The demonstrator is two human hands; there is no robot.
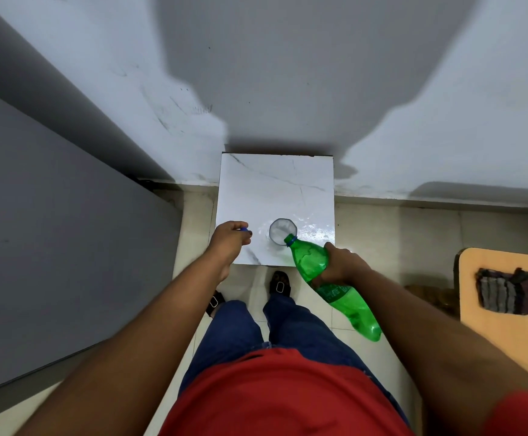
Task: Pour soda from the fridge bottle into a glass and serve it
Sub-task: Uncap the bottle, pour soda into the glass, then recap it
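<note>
Right grip wraps tilted green bottle, mouth over glass.

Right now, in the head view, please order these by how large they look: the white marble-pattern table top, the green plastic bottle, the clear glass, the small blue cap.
1. White marble-pattern table top
2. Green plastic bottle, though it is nearer the camera
3. Clear glass
4. Small blue cap, mostly hidden in the left hand
</note>
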